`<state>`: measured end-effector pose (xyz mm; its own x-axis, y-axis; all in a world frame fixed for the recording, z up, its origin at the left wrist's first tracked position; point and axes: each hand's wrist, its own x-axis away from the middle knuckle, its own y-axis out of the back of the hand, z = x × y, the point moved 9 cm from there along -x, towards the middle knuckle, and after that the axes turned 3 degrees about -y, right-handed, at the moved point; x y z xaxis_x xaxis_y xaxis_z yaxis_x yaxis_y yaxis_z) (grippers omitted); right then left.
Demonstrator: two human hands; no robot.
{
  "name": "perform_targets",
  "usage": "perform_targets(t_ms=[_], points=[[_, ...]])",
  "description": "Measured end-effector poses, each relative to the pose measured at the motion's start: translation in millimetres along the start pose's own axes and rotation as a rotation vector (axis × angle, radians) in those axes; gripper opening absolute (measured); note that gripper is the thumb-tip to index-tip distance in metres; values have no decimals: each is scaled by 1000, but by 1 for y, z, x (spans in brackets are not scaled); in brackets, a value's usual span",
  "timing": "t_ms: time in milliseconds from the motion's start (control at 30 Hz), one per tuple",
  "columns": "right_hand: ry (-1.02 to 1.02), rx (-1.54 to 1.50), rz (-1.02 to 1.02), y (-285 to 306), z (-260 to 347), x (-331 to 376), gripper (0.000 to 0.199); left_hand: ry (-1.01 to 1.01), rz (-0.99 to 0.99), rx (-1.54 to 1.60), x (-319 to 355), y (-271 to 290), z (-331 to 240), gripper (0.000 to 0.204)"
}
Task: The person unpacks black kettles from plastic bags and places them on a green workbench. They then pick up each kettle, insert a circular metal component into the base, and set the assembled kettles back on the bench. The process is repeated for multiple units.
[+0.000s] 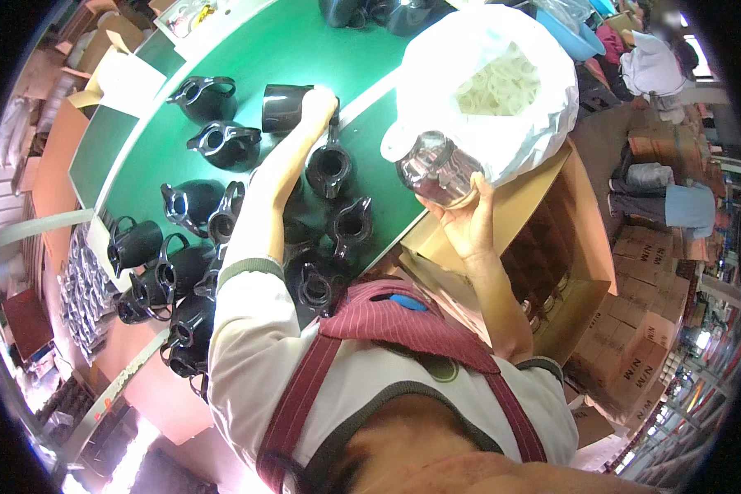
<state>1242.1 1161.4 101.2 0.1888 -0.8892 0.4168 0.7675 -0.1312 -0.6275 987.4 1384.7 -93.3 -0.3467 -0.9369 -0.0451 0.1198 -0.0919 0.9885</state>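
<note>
Over the green table my left hand (319,107) is closed at the end of a black jug (281,109) that lies on its side; most of its fingers are hidden. My right hand (468,222) grips the base end of a clear, shiny glass jar (438,169), tilted beside a white plastic bag (420,82). Inside the bag is a heap of pale translucent rings (502,84). Several black jugs with handles and spouts stand around my left forearm, one jug (330,170) just below that hand.
An open cardboard box (589,222) with dark dividers is at my right, under the bag. The curved green table (247,49) has a pale edge. Stacked cartons (634,329) stand farther right, where other people (654,66) are seen. Silvery parts (82,288) lie at far left.
</note>
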Motion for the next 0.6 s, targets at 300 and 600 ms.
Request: perform_targets(t_ms=[300,600], points=[[-70,-190,162,4,-4,1,67,469,-687,1333,161,216,161,48],[-4,112,370,-43,-6,21,61,-41,-702,1429,231,363,-26,117]])
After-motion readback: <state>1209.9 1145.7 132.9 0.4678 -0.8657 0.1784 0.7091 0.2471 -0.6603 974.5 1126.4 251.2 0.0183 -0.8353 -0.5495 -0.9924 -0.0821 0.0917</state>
